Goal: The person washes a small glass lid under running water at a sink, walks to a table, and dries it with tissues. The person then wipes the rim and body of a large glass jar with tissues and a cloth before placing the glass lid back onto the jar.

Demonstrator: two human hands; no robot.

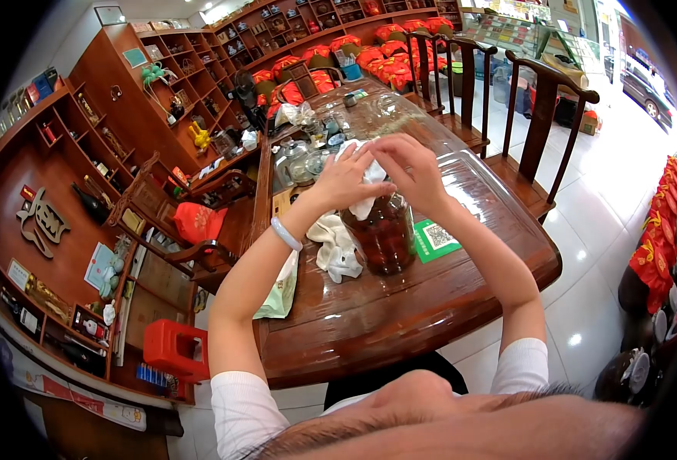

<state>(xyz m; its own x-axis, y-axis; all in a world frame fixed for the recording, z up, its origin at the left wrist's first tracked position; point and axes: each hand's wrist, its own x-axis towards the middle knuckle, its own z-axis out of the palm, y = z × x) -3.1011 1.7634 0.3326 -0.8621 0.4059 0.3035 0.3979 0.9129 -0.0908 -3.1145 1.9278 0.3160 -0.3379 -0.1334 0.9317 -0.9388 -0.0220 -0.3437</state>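
A glass jar point(388, 241) holding dark red contents stands upright on the wooden table in front of me. White cloth or tissue point(363, 208) covers its top and hangs down one side. My left hand point(351, 178) lies over this covering with fingers stretched and thumb pointing right. From the other side my right hand point(411, 170) bends its fingers around the covering at the jar's mouth; its fingertips are partly hidden. Close to the jar's left side is a crumpled white cloth point(334, 247). A green card with a QR code point(436, 236) lies to the right.
Glass teaware point(296, 162) stands beyond my left hand on the table point(331, 330). Wooden chairs point(536, 123) line the right side, and another holds a red cushion point(199, 222). A red stool point(176, 349) is at lower left. Red-covered jars point(655, 238) stand along the right.
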